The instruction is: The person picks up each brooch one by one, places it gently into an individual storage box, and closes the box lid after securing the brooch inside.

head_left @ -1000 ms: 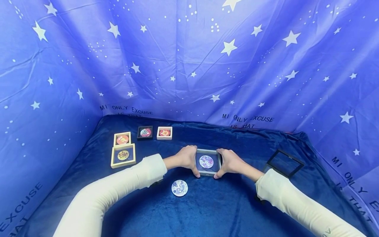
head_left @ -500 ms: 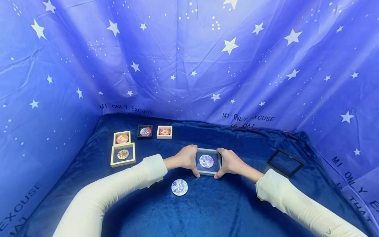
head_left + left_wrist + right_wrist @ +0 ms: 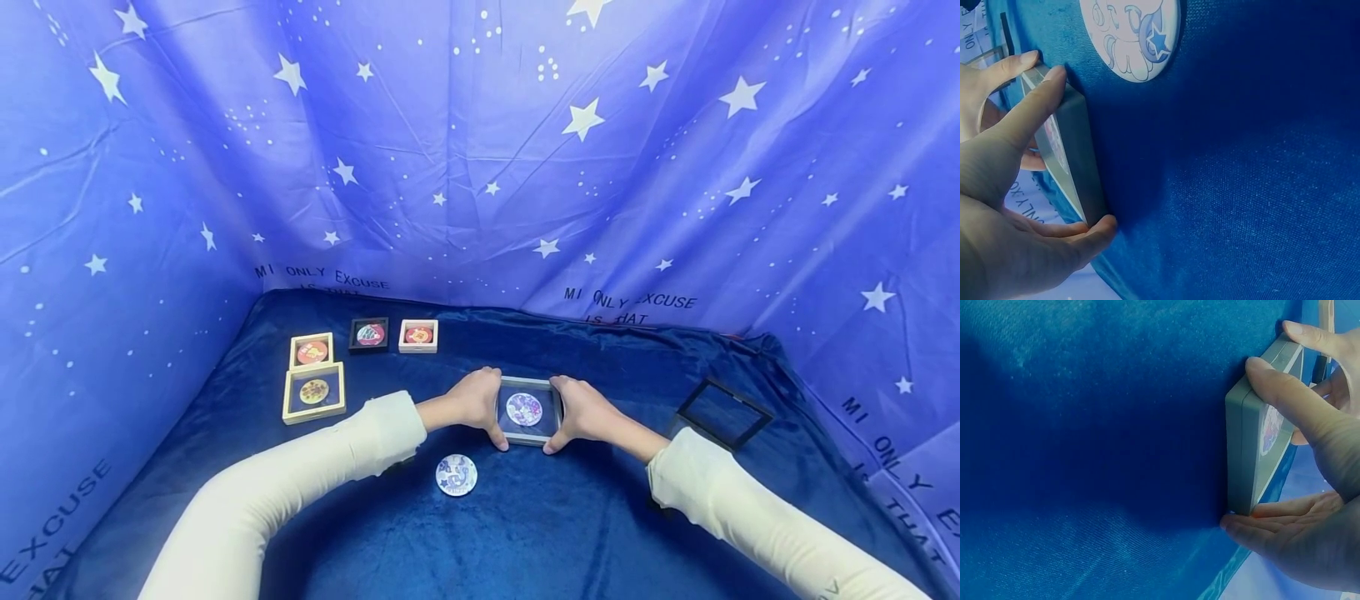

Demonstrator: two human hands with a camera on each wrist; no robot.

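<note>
A grey square display frame (image 3: 529, 438) lies on the blue cloth at centre, with a round purple-and-white badge (image 3: 524, 409) seen through its clear face. My left hand (image 3: 474, 403) grips its left side, thumb at the near corner and fingers at the far one. On the opposite side my right hand (image 3: 585, 410) holds it the same way. The right wrist view shows a thin seam along the frame's grey edge (image 3: 1241, 450). Nearer me, to the left, a loose round white badge (image 3: 456, 475) with a blue cartoon print lies flat, apart from both hands.
Two cream frames (image 3: 314, 414) with round badges stand at the left, one behind the other. Behind them to the right are a small black frame (image 3: 369, 348) and a pale pink one (image 3: 418, 347). An open black frame (image 3: 724, 413) rests on the right. Starry curtains (image 3: 480, 167) enclose the table.
</note>
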